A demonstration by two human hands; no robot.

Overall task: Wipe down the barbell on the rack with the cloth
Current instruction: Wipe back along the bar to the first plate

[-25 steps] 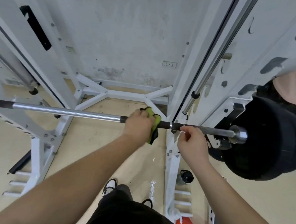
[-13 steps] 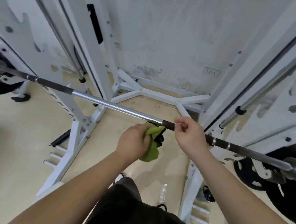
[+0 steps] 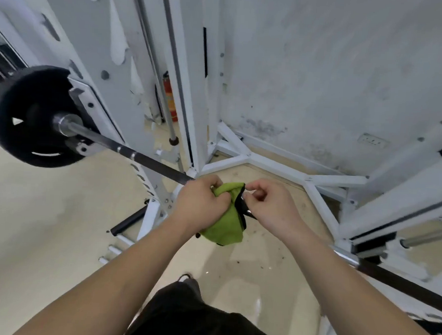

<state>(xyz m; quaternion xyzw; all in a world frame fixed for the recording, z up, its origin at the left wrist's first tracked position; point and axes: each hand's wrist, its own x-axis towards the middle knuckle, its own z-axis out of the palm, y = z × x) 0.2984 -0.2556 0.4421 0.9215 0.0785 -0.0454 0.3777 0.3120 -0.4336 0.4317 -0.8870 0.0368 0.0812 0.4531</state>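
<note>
Two white uprights of the rack (image 3: 183,88) fill the view ahead of us, its braces spreading across the pale floor (image 3: 45,222); the barbell (image 3: 148,158) rests on it, slanting from upper left to lower right; a black weight plate (image 3: 25,116) sits on its left end; both our forearms reach in to the middle of the bar; our left hand (image 3: 200,204) has its fingers curled tight round the bunched cloth; our right hand (image 3: 271,208) is just beside it, fingers bent, thumb and forefinger pinching the cloth's black-trimmed edge; the green cloth (image 3: 227,226) lies against the bar between our hands, its loose end hanging below
</note>
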